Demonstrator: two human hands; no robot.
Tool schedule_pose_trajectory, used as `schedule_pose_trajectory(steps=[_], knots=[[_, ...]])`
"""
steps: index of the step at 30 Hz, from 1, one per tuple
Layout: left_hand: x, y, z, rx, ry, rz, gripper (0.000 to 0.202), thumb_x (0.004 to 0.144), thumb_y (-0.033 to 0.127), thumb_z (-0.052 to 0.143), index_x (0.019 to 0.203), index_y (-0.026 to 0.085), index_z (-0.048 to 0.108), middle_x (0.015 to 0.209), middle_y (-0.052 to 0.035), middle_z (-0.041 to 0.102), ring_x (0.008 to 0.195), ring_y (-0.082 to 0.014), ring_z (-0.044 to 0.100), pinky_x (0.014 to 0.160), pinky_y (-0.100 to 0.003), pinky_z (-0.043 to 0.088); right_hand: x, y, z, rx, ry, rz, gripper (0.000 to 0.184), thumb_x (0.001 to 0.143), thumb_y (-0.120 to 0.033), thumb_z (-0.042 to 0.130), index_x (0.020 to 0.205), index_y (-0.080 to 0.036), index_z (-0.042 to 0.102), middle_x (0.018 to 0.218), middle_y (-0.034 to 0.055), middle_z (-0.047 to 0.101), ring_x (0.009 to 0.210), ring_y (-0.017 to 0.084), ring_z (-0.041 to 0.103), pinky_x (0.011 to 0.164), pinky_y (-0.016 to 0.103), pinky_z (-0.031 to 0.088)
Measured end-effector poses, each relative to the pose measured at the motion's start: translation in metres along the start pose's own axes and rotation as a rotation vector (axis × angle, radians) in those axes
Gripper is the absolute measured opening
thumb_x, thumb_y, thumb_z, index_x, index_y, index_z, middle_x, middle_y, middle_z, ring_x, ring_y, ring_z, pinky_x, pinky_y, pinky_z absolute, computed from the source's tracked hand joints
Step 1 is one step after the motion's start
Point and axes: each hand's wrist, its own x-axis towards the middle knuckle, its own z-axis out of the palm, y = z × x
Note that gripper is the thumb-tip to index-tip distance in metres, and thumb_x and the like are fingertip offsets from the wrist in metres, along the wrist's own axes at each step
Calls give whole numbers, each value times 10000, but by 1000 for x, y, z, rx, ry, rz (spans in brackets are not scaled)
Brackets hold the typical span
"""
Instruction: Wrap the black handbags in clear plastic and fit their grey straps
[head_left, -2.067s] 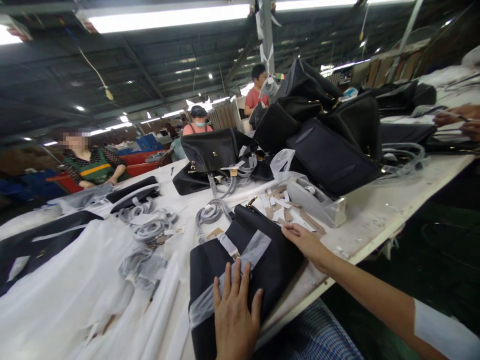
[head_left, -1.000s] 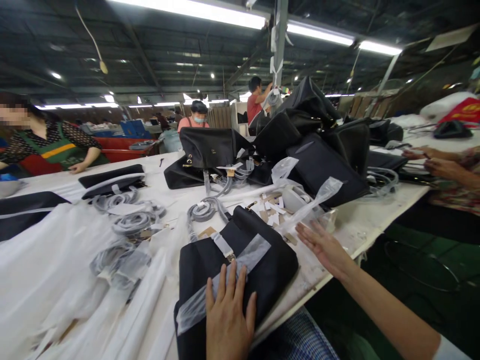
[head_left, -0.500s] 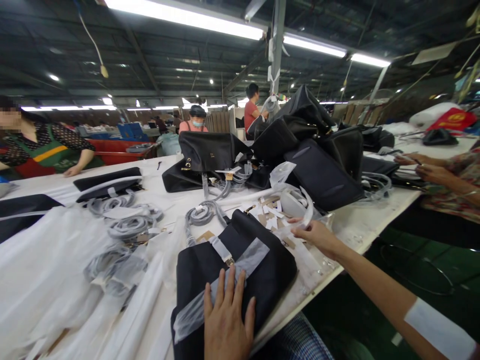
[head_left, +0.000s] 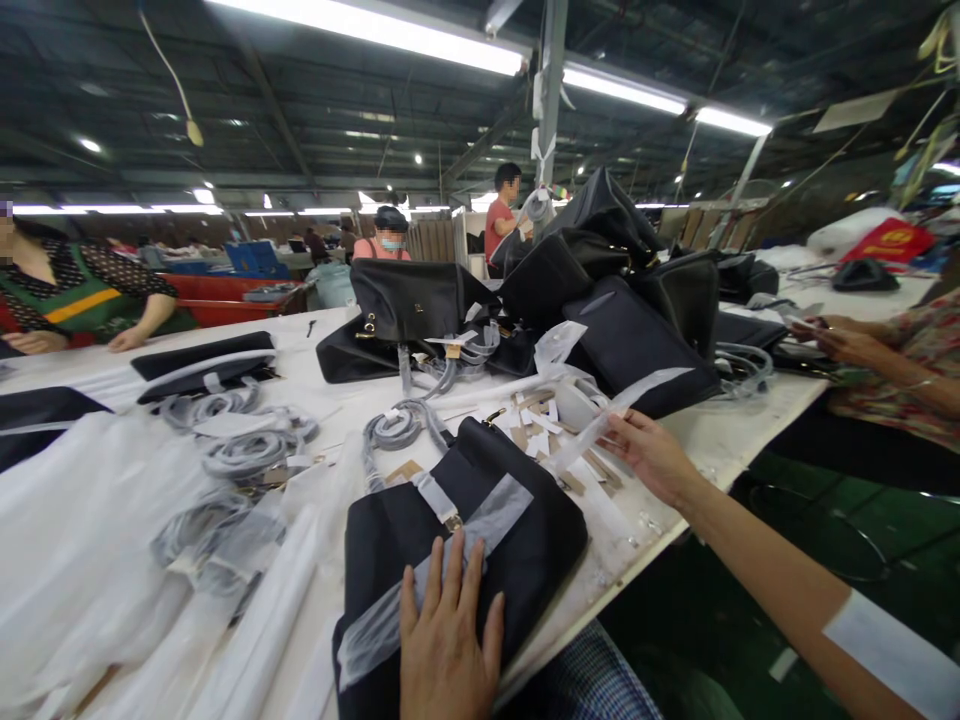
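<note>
A white worktable (head_left: pixel 712 435) bears a heap of dark bags (head_left: pixel 645 345) and, at its near edge, one black bag (head_left: pixel 521 560) beneath the person's left hand (head_left: pixel 450 640).
The black bag lies flat, directly under the left hand and to the left of the right hand (head_left: pixel 645 458), which is off the bag, near its far right corner. The left hand is spread flat, palm down, its fingertips over a translucent band (head_left: pixel 502 512) that runs aslant across the bag. The right hand's fingers are closed on a loose translucent strip (head_left: pixel 651 388), one end rising away to the right. Beyond the bag lies a coiled grey strap (head_left: pixel 394 428); paper scraps (head_left: pixel 538 432) lie just past its far side. A small metal clasp (head_left: pixel 452 523) sits on the bag just ahead of the left fingertips.
</note>
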Motion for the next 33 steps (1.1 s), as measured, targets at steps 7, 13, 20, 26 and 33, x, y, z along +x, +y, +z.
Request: schedule_pose_trajectory(steps=[7, 13, 20, 26, 33], knots=[[0, -1, 0, 53, -18, 33, 518, 933, 319, 522, 1444, 240, 523, 1507, -42, 508, 1355, -296, 489, 1185, -527, 176, 5, -5, -4, -35, 135, -38, 442, 499, -384, 959, 799, -203, 689, 827, 23, 739, 769, 154, 697, 734, 250, 611], [-1, -1, 0, 57, -37, 29, 522, 940, 323, 511, 1456, 246, 509, 1523, -46, 487, 1360, -309, 483, 1158, -547, 241, 2, -21, 1, -92, 122, -80, 379, 584, -453, 901, 798, -197, 721, 834, 38, 735, 776, 192, 696, 757, 330, 625], [0, 5, -3, -53, -26, -63, 480, 947, 344, 502, 1416, 262, 556, 1506, -39, 510, 1357, -311, 491, 1158, -556, 252, -5, -48, 4, -378, 237, -199, 306, 683, -507, 811, 730, -208, 766, 784, 53, 760, 764, 247, 711, 739, 361, 597], [4, 9, -11, -106, -102, -107, 474, 958, 392, 521, 1421, 296, 547, 1517, -44, 499, 1379, -327, 466, 1145, -575, 287, -49, -67, 48, -1141, 126, -558, 421, 924, -540, 540, 794, -237, 802, 760, 82, 772, 755, 287, 728, 647, 363, 522], [5, 8, -17, -130, -147, -121, 467, 940, 363, 557, 1399, 278, 567, 1472, -70, 551, 1367, -339, 477, 1142, -601, 308, -105, 21, 135, -1110, -379, -792, 359, 961, -221, 434, 1117, -183, 756, 1047, 116, 773, 914, 273, 745, 799, 368, 600]])
